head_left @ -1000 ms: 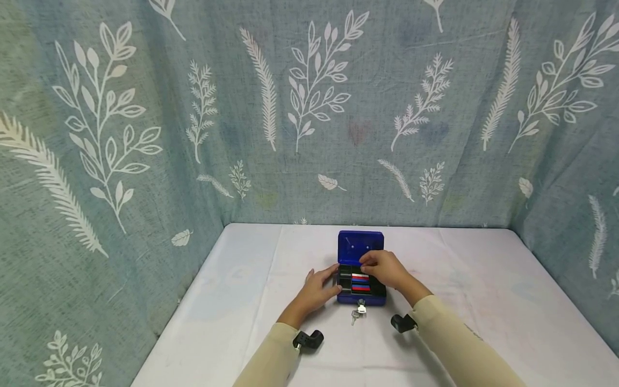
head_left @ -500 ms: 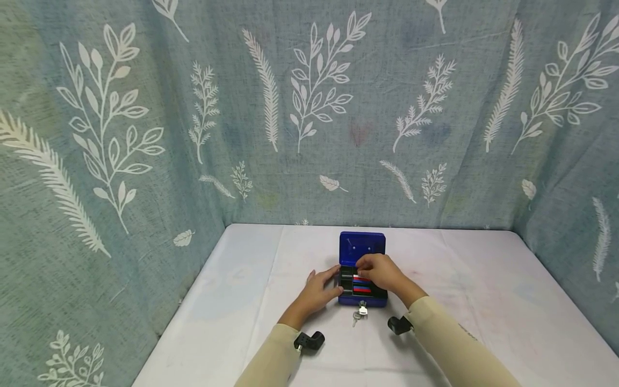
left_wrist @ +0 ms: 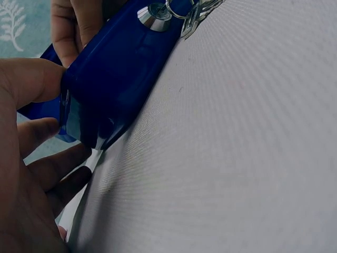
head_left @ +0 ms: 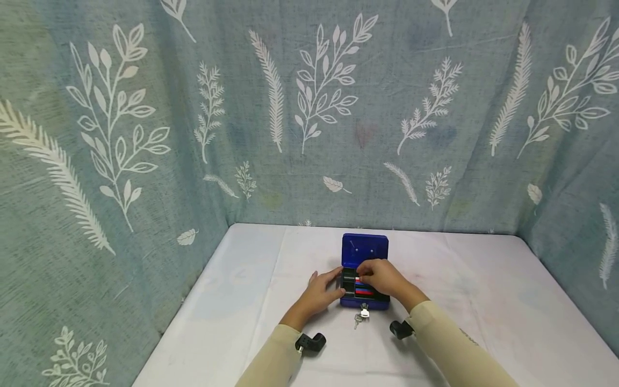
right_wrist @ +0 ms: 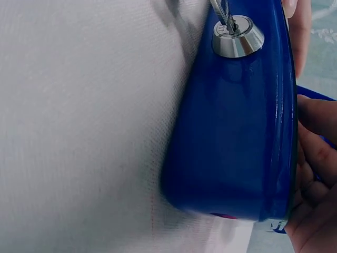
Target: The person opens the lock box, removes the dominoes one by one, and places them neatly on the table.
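Observation:
A blue metal cash box point(head_left: 349, 304) stands on the table with its lid point(head_left: 365, 248) raised. Inside lies a black compartment tray point(head_left: 348, 285) with red, blue and white striped pieces point(head_left: 364, 292). My left hand point(head_left: 315, 296) rests against the box's left side, fingers mostly straight; in the left wrist view its thumb point(left_wrist: 39, 79) touches the top rim. Over the tray is my right hand point(head_left: 384, 278), fingers bent down among the compartments. Its fingertips are hidden behind the rim in the right wrist view, so whether they pinch anything cannot be seen.
A silver lock point(right_wrist: 238, 39) sits on the box's front wall with a key in it, and more keys point(head_left: 358, 320) hang from it onto the white tablecloth point(head_left: 251, 306). A leaf-patterned curtain point(head_left: 290, 107) surrounds the table's back and sides.
My right hand has moved slightly left and down into the tray and covers more of the striped pieces. The left hand stays at the box's side. The head view has shifted a little.

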Motion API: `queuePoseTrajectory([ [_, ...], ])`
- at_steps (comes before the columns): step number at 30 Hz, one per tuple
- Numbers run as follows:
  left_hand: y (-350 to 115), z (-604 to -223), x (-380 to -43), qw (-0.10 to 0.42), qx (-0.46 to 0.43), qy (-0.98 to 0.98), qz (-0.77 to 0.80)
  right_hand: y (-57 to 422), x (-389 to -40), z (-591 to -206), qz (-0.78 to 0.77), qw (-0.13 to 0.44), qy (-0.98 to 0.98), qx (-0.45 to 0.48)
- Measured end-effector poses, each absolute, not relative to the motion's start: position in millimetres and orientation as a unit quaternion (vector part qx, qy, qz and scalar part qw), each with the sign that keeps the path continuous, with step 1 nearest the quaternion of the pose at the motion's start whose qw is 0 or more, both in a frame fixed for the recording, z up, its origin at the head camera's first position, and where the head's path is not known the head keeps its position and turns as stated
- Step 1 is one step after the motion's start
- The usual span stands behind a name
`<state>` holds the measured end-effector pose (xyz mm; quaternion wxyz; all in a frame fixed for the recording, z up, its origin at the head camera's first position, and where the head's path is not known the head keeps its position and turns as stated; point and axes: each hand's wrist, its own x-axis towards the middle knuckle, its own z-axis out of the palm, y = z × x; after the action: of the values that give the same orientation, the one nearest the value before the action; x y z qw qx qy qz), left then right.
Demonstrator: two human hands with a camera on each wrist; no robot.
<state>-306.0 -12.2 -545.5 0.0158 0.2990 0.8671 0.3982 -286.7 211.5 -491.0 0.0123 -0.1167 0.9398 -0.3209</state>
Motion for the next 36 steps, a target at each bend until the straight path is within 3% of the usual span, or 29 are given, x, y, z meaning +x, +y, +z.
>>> queuePoseTrajectory([
  [18,-13.7,-551.0,-306.1,0.015,0.301,0.868,0.395,211.0,-284.1,-490.3,-0.324,0.038,0.938,-0.119],
  [36,-12.7,-547.1,-306.9,0.016,0.301,0.867,0.397,212.5,-281.9,-488.8,-0.329,-0.020,0.936,-0.128],
])
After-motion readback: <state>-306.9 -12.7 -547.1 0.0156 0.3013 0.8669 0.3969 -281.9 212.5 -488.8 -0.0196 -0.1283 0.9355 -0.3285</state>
